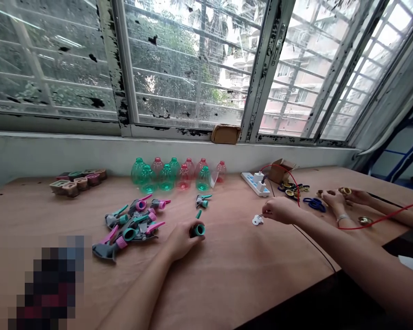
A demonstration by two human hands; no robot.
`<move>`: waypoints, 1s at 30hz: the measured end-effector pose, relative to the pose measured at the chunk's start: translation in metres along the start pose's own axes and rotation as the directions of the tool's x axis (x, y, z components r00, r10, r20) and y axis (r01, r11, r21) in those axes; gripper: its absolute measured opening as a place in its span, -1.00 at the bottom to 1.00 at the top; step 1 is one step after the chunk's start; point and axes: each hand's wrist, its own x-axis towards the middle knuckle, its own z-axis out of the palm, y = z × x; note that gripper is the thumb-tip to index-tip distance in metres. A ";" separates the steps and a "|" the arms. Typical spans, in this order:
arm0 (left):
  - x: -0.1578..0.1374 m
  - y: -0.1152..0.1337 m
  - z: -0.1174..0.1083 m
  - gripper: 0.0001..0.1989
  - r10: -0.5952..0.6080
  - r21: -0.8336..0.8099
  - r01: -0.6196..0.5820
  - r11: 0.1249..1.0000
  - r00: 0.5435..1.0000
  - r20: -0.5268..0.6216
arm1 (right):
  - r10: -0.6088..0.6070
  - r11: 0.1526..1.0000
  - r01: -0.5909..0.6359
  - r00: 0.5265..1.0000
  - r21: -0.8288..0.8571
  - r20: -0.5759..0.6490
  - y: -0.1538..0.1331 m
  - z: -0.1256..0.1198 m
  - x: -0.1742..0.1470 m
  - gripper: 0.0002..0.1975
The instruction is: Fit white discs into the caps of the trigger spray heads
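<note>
Left hand (pixel 183 239) is resting low over the wooden table (pixel 227 275), its fingers curling around a grey-and-teal spray head (pixel 197 227); the round teal collar is facing the camera and the teal lever is pointing up. Right hand (pixel 278 211) is hovering to the right, thumb and fingertips pressing together on a thin dark piece (pixel 260 216), too small to identify; its lower end is meeting or nearly meeting some small white parts (pixel 257 221), contact not certain. A single spray head (pixel 202 201) is lying just beyond the left hand, and a pile of spray heads (pixel 142 225), grey with pink and teal fittings, is spreading to the left. Green and red clear bottles (pixel 166 178) are standing upright in a cluster near the wall below the window. A white power strip (pixel 249 182) is lying beyond the right hand, with plugs seated in it. Farther right, near blue-handled scissors (pixel 315 205), a co-worker's hands (pixel 334 200) are handling a gold-coloured ring (pixel 345 190); their exact finger positions cannot be made out.
</note>
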 end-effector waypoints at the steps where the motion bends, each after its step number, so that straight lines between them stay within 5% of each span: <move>1: 0.000 0.000 0.000 -0.74 -0.001 0.001 0.001 1.000 1.000 0.002 | 0.007 1.000 -0.007 1.000 -0.004 0.002 0.000 0.002 0.001 -0.80; 6: 0.000 -0.001 0.000 -0.74 0.006 -0.006 -0.006 1.000 1.000 -0.002 | 0.048 0.999 -0.048 0.999 0.010 -0.011 0.002 0.008 0.003 -0.81; 11: 0.001 0.001 0.001 -0.74 0.003 -0.015 -0.003 1.000 1.000 -0.003 | 0.101 0.975 -0.072 0.986 0.209 -0.133 -0.011 0.002 0.009 -0.80; 17: 0.001 0.003 -0.003 -0.76 -0.008 0.013 0.009 1.000 0.999 -0.047 | 0.047 0.817 0.183 0.924 0.546 -0.379 -0.094 -0.005 0.048 -0.74; 22: 0.000 0.001 -0.002 -0.77 -0.006 0.076 0.011 0.997 0.998 -0.065 | 0.225 0.591 0.214 0.882 0.777 -0.414 -0.153 0.016 0.085 -0.69; 28: 0.003 0.017 -0.021 -0.66 0.170 0.450 -0.114 0.886 0.982 -0.085 | 0.199 0.632 0.141 0.921 0.762 -0.336 -0.160 0.037 0.092 -0.73; 30: 0.003 0.021 -0.041 -0.69 0.171 0.587 -0.040 0.809 0.971 -0.169 | 0.177 0.656 0.135 0.929 0.743 -0.325 -0.158 0.036 0.091 -0.73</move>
